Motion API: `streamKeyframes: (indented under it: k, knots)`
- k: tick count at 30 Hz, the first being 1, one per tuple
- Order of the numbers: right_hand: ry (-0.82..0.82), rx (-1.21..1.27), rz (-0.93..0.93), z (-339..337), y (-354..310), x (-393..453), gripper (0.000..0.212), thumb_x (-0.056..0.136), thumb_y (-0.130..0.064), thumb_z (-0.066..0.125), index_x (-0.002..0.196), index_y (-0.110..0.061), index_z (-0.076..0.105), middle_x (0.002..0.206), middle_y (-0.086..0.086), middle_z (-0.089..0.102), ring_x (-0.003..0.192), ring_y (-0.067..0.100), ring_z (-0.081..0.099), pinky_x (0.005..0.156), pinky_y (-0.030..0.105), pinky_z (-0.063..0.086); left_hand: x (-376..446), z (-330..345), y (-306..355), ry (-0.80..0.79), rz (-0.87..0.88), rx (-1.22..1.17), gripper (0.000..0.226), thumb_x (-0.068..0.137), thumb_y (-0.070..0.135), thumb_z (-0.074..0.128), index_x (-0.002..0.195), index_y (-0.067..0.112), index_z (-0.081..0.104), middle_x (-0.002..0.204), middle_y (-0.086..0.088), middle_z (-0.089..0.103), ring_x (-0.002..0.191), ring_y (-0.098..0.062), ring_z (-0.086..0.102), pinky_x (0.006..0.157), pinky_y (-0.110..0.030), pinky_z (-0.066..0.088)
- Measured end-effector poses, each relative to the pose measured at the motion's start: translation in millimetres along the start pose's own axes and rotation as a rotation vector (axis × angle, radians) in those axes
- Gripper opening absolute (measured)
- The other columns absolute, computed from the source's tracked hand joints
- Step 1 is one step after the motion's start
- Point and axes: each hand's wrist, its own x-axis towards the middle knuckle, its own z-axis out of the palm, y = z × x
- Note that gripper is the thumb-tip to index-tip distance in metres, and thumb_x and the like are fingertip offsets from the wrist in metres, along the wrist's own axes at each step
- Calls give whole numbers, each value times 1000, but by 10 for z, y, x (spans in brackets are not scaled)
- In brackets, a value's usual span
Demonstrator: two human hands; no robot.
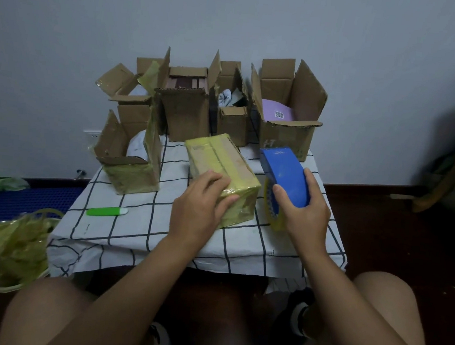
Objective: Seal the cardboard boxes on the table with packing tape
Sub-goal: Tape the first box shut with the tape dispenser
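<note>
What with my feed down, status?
Left hand pressing on yellow-taped cardboard box. Right hand holding blue plastic tape dispenser. Open cardboard boxes stand behind it.

The tape roll is mostly hidden under the blue dispenser and right hand.
</note>
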Motion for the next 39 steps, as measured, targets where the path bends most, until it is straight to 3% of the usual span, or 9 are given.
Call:
streamKeyframes:
  k: [7,14,19,23,27,31,34,37,39]
  knots:
    - [-4,2,-16,6,26,7,69,86,-38,76,147,-27,46,114,-34,43,100,-31,43,74,-3,39,-103,-23,-148,39,32,-105,34,95,32,55,109,6,73,113,-7,71,117,-21,62,98,-28,47]
    - [7,0,-14,10,23,-9,69,86,-37,76,147,-28,46,114,-34,43,98,-31,43,77,1,38,-82,-13,-211,-11,111,-137,36,94,32,55,115,7,71,118,-9,69,118,-24,61,98,-33,50]
    - [-3,-2,-8,10,-7,-6,71,86,-39,76,148,-29,44,122,-23,46,98,-29,44,79,3,38,-81,-71,-285,-81,92,-175,38,93,33,59,121,9,68,124,-5,66,125,-15,55,102,-24,44]
    - [1,-16,-21,8,-8,-13,71,85,-39,76,148,-28,44,126,-20,46,102,-16,49,83,7,38,-85,-64,-287,-101,38,-265,37,92,31,59,117,7,70,123,-5,67,125,-16,55,106,-27,43]
    - [3,-26,-15,4,-26,-19,73,85,-40,75,149,-27,43,127,-18,45,110,2,47,91,22,44,-94,-66,-216,-115,-20,-300,36,94,32,56,119,10,69,126,-3,64,127,-18,52,105,-28,43]
    - [2,-32,-15,-3,-32,-24,73,86,-40,75,150,-26,42,128,-18,44,111,2,46,90,20,41,-157,-104,-264,-155,16,-291,38,98,28,50,131,13,62,136,-3,58,135,-18,45,113,-24,32]
    - [5,-29,-1,5,-39,-17,72,86,-39,75,150,-26,43,127,-18,45,111,2,47,89,17,41,-133,-153,-227,-188,-129,-344,40,94,29,56,132,17,59,137,-1,58,130,-15,50,106,-27,41]
    - [6,-35,0,2,-49,-17,73,86,-39,75,150,-25,42,128,-19,45,112,2,47,87,13,40,-132,-184,-238,-213,-148,-436,36,93,32,59,126,15,60,139,4,56,135,-9,45,107,-27,41]
    - [4,-42,-4,3,-46,-19,73,86,-40,74,150,-25,42,129,-18,45,114,3,47,91,19,43,-151,-176,-278,-191,-109,-466,33,94,27,60,123,11,65,138,5,57,138,-6,41,111,-21,35]
